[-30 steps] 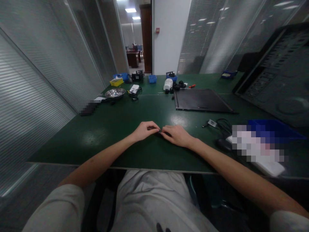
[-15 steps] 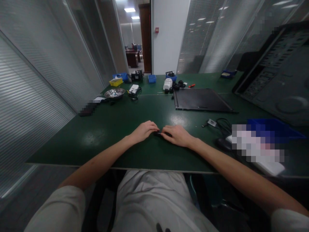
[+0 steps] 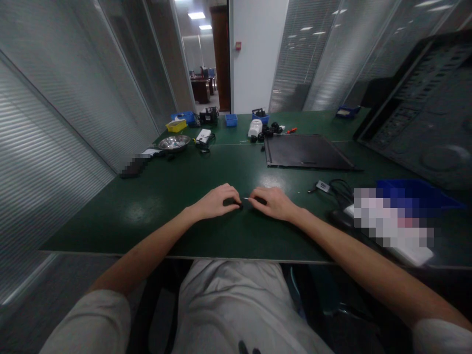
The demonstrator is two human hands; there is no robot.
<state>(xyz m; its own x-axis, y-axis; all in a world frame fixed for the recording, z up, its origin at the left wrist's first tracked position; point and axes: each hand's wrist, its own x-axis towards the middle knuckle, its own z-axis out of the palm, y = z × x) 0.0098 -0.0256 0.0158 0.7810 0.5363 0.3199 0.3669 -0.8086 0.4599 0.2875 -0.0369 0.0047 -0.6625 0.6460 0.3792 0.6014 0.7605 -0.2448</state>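
Observation:
Just above the green table point(image 3: 206, 172), near its front middle, my left hand point(image 3: 221, 201) pinches a small black piece point(image 3: 241, 206) between thumb and fingertips. Facing it a short way to the right, my right hand point(image 3: 272, 201) is closed in a pinch on a thin, light-coloured piece point(image 3: 247, 198) that points toward my left hand. The two hands are apart. Both pieces are too small to identify.
A flat black panel point(image 3: 306, 151) lies beyond my right hand. To the right are a cable with a grey connector point(image 3: 323, 186), a blue tray point(image 3: 416, 194) and a large dark case point(image 3: 431, 118). A metal bowl point(image 3: 174, 143) and small bins stand at the back left.
The fingertips of my two hands have moved slightly apart. A thin light piece now shows at my right fingertips, and the black piece is at my left ones.

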